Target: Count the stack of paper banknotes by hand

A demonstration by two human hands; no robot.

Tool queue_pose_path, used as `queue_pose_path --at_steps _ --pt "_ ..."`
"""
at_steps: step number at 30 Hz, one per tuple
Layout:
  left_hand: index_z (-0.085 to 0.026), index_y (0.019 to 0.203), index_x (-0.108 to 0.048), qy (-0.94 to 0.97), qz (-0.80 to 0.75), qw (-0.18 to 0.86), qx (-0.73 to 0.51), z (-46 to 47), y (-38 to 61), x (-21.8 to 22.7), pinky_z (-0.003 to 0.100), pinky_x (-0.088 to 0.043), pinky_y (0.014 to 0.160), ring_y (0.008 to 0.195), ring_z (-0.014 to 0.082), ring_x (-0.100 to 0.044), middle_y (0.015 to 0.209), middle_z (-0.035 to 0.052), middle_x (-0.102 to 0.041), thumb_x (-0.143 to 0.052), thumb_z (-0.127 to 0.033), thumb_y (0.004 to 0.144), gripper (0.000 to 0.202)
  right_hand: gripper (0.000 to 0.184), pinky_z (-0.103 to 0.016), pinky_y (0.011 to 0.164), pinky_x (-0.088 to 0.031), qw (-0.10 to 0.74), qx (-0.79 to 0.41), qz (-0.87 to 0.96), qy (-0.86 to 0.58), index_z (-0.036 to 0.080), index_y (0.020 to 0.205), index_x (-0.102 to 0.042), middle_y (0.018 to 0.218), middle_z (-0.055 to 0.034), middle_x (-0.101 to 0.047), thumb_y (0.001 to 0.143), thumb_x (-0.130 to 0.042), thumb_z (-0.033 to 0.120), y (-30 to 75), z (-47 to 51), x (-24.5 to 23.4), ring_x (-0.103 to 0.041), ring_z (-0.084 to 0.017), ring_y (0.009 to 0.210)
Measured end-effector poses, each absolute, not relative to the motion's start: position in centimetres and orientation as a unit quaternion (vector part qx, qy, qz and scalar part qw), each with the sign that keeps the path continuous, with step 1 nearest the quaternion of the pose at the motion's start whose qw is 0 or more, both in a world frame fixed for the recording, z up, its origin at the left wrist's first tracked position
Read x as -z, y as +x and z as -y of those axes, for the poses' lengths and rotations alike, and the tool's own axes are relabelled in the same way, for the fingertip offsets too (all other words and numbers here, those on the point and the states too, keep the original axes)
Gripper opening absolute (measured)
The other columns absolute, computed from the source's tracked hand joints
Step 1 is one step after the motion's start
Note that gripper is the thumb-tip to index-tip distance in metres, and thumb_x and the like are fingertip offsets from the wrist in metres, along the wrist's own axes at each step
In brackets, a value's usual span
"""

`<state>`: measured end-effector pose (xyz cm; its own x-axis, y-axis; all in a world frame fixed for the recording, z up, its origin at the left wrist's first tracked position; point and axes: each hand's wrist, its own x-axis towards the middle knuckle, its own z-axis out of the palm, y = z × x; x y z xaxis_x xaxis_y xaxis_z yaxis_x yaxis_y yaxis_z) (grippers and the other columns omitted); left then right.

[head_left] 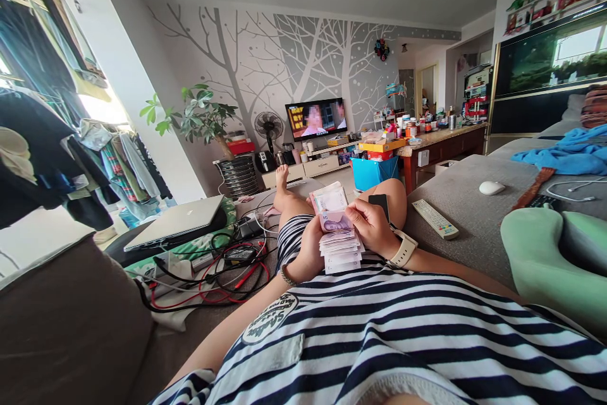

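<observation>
pale-purple rectangular paper banknotes [337, 222] held above the navy-and-white striped shirt [379, 323] | left hand [311, 244]: part-curled, left edge gripped, likely for support | right hand [374, 226]: nearly closed, right edge pinched, likely for control

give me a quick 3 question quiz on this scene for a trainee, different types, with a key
1. What do the left hand and right hand both hold? a) a laptop b) banknotes c) a house plant
2. True or false: a wristwatch is on the right hand's wrist.
3. Fill in: the computer mouse and the remote control lie on the grey ____.

Key: 1. b; 2. true; 3. sofa
</observation>
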<state>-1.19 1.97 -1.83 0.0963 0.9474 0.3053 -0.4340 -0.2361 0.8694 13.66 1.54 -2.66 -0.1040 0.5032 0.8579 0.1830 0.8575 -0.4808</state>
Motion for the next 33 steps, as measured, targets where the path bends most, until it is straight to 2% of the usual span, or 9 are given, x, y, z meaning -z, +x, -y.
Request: queue_pose_path --at_steps 12,26,29,33 --pt "-0.012 0.082 -0.073 0.454 -0.284 0.550 -0.641 -1.2 -1.0 1.2 0.028 -0.051 0.077 0.085 0.0197 -0.066 0.072 0.0020 -0.071 -0.076 -0.022 0.066 0.019 0.031 -0.025 0.056 -0.032 0.627 -0.130 0.734 -0.226 0.018 0.075 -0.055 0.060 0.0014 -0.053 0.099 -0.049 0.038 13.6 -1.4 2.6 -0.048 -0.013 0.057" --pt "-0.011 0.093 -0.074 0.425 -0.270 0.607 -0.615 -1.5 -0.8 1.3 0.030 -0.053 0.079 0.080 0.0196 -0.067 0.073 0.0016 -0.073 -0.078 -0.033 0.069 0.032 0.032 -0.026 0.056 -0.032 0.624 -0.129 0.736 -0.229 0.019 0.075 -0.055 0.060 0.0013 -0.054 0.099 -0.049 0.038 13.6 -1.3 2.5 -0.049 -0.013 0.056" --pt "-0.011 0.095 -0.075 0.422 -0.277 0.598 -0.623 -1.1 -0.7 1.0 0.029 -0.052 0.077 0.075 0.0184 -0.066 0.069 0.0002 -0.072 -0.078 -0.029 0.071 0.029 0.032 -0.026 0.056 -0.032 0.624 -0.130 0.736 -0.228 0.019 0.074 -0.055 0.060 0.0010 -0.054 0.098 -0.049 0.039 13.6 -1.3 2.5 -0.049 -0.013 0.056" --pt "-0.013 0.096 -0.076 0.418 -0.320 0.527 -0.667 -0.4 -0.8 0.7 0.024 -0.048 0.069 0.063 0.0136 -0.059 0.060 -0.0041 -0.068 -0.074 -0.013 0.074 0.023 0.034 -0.026 0.056 -0.033 0.621 -0.132 0.736 -0.234 0.019 0.074 -0.055 0.059 0.0009 -0.054 0.099 -0.048 0.042 13.6 -1.4 2.5 -0.049 -0.014 0.056"
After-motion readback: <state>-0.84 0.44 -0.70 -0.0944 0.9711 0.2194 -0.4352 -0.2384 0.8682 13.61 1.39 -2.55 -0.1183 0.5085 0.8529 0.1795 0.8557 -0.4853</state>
